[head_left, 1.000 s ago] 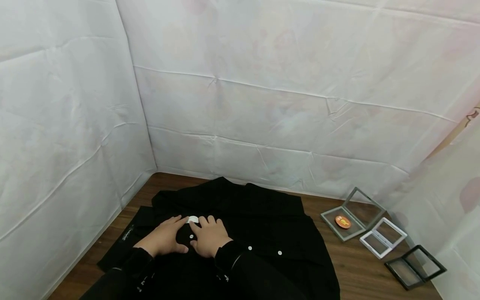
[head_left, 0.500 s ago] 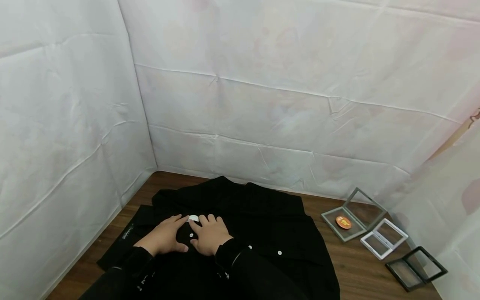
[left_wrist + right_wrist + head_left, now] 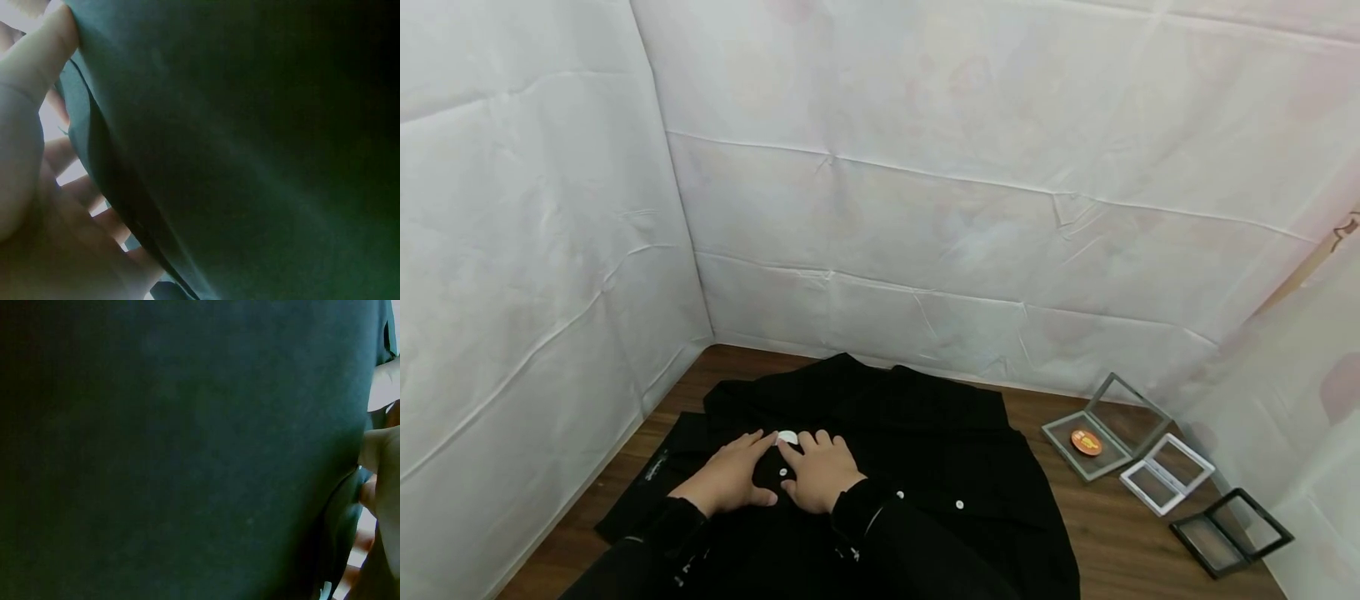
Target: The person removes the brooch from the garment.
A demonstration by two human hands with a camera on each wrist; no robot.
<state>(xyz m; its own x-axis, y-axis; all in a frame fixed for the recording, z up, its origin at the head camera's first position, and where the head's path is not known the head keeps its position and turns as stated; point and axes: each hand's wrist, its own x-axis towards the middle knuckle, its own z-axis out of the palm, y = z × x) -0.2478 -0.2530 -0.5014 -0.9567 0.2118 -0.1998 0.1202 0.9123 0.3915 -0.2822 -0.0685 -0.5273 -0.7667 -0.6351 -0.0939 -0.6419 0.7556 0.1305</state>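
A black button-up shirt (image 3: pixel 925 450) lies spread on the wooden table, with several white buttons showing on it. My left hand (image 3: pixel 733 471) rests on the shirt, fingers stretched forward and thumb spread toward the other hand. Beside it my right hand (image 3: pixel 822 475) presses on the cloth, its fingers extended. Between the fingertips of both hands shows a small white rounded patch (image 3: pixel 787 437); its kind is not clear. One white button (image 3: pixel 783 472) sits between the two thumbs. In both wrist views, dark cloth (image 3: pixel 219 156) fills most of the picture and hides part of the fingers.
On the right of the wooden table (image 3: pixel 1120 533) stand a grey-framed opened case (image 3: pixel 1101 468) holding an orange round badge (image 3: pixel 1086 442), a white opened case (image 3: pixel 1159 492) and a black opened case (image 3: pixel 1217 546). White sheeting (image 3: pixel 925 208) hangs behind and at both sides.
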